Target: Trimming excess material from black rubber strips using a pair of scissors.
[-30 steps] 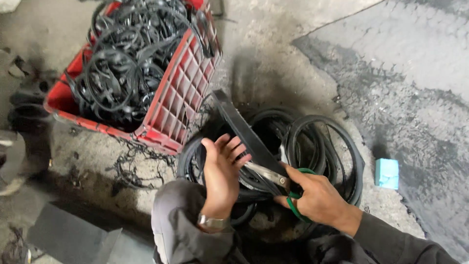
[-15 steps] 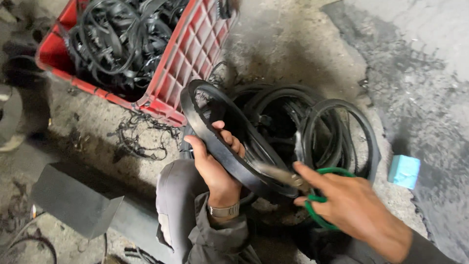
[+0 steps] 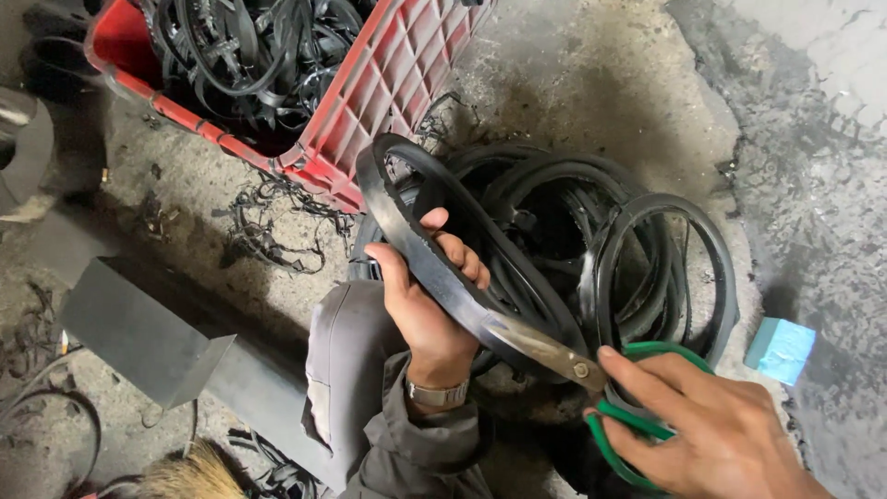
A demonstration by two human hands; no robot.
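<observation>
Rubber belt (image 3: 420,249), black and flat, loops up at centre frame, just near of the red crate (image 3: 388,88). Left hand (image 3: 430,305) is closed around the belt's near run: thumb on the left face, fingers curled over the right edge, watch on the wrist. Scissors (image 3: 554,356) (green handles, steel blades) meet the belt low and right of that grip, blades lying along the strip. Right hand (image 3: 711,430) is closed through the green loops, index finger stretched toward the pivot. Behind, far and right, a pile of belts (image 3: 601,231) lies on the concrete floor (image 3: 591,83). The crate holds more black strips. A light blue block (image 3: 781,349) sits at right; a grey metal piece (image 3: 139,328) at left.
</observation>
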